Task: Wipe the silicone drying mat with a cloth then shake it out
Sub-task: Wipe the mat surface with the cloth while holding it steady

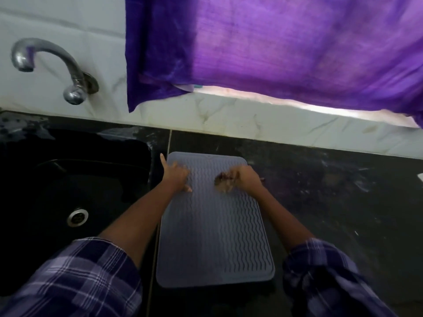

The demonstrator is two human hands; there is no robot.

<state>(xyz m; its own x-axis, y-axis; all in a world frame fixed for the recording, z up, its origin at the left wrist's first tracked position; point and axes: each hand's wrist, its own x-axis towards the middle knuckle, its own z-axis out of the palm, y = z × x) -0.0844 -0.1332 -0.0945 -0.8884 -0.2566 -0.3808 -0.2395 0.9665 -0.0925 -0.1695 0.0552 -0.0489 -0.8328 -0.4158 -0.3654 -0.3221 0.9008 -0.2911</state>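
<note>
I see the silicone drying mat (215, 236) lying flat on the dark desk (332, 202) just right of the sink, a grey-blue rectangle with rounded corners and wavy ridges running along its length, its long side pointing away from me toward the wall. On its far half sits the cloth (225, 183), a small, crumpled, brownish bundle, blurred so I cannot make out its weave or pattern. It touches the mat's ridged surface a little right of the mat's middle line, well short of the far edge.
</note>
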